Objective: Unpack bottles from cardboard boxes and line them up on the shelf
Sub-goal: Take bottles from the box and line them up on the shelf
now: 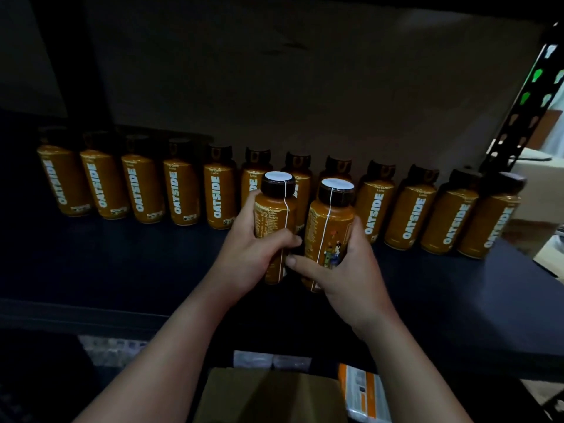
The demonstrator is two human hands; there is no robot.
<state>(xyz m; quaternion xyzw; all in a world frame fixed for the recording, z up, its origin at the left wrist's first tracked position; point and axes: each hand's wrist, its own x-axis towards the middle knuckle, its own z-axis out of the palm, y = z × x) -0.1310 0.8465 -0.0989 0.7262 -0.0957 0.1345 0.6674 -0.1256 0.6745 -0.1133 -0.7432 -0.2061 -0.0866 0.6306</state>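
A dim dark shelf [122, 270] already carries a back row [219, 193] of about a dozen bottles; the left hand [253, 257] grips one bottle [274, 215], the right hand [351, 270] another [331, 221], just before the row, not yet lined up; the cardboard box [268, 395] waits below

Dim, murky view; daylight enters at the right edge; wide-angle bending at the borders; corners nearly black.
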